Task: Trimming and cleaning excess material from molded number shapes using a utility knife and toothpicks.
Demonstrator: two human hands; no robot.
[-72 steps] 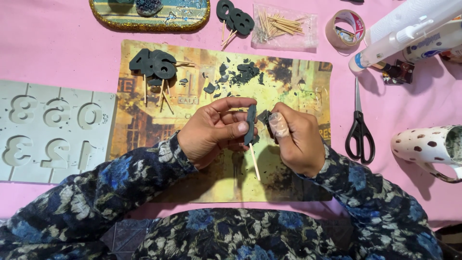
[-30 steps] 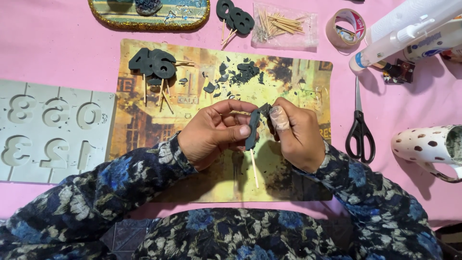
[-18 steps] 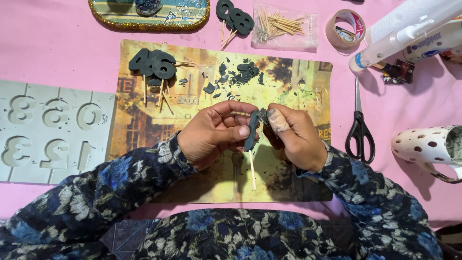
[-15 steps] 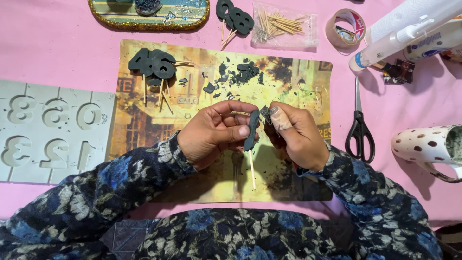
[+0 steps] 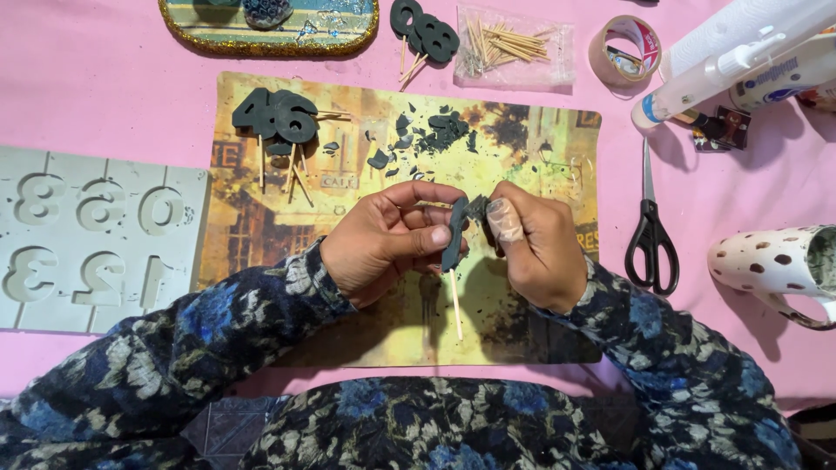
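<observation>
I hold a dark grey number piece (image 5: 454, 235) on a thin wooden stick (image 5: 455, 305) above the middle of the yellow picture mat (image 5: 540, 148), nearer its front edge. My left hand (image 5: 387, 244) pinches the piece flat between thumb and fingers; my right hand (image 5: 535, 248) is closed on a ragged bit at its upper edge, fingertips touching it. I judge it light and fairly soft, like cast foam or clay, with thin flash that crumbles, going by the dark scraps (image 5: 427, 139) toward the mat's far edge. The stick looks brittle, so I would grip the body, not the stick. Finished numbers (image 5: 277, 117) lie at the mat's far left corner.
</observation>
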